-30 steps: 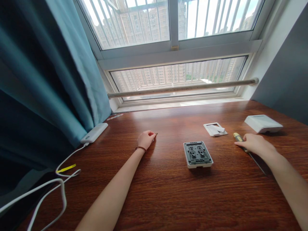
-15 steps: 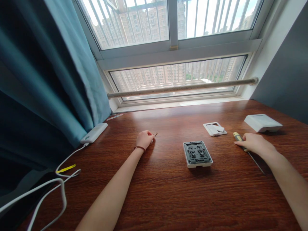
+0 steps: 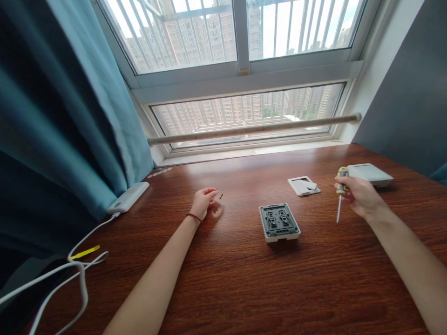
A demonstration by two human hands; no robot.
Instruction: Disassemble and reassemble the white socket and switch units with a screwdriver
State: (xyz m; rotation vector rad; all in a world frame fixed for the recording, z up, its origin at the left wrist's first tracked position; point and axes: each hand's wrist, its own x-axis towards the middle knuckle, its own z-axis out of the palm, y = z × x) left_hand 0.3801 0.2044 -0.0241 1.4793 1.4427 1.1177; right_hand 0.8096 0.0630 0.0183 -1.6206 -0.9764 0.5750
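My left hand (image 3: 203, 204) is closed in a pinch low over the table, with a tiny dark tip, apparently a screw, showing at its fingertips. Right beside these fingers lies a small screw (image 3: 221, 196). On the right, my right hand (image 3: 361, 195) grips a screwdriver (image 3: 342, 180) by its yellow and grey handle, the blade pointing down. Between the hands sits a square wall switch (image 3: 279, 222), its dark grey inner face up on a white base; neither hand touches it. Behind it lies a white cover frame (image 3: 295, 188) with loose white pieces on it.
A white box-like piece (image 3: 370, 174) stands behind my right hand. At the left, a white power bank (image 3: 128, 197) with a white cable (image 3: 92, 230) and yellow tie (image 3: 84, 252) lies by the blue curtain (image 3: 134, 158). The wooden table (image 3: 223, 288) reaches the window sill.
My right hand has raised the screwdriver and swung its blade from pointing toward me at the right to pointing down. My left fingertips have shifted slightly off the lying screw. The view has turned a little.
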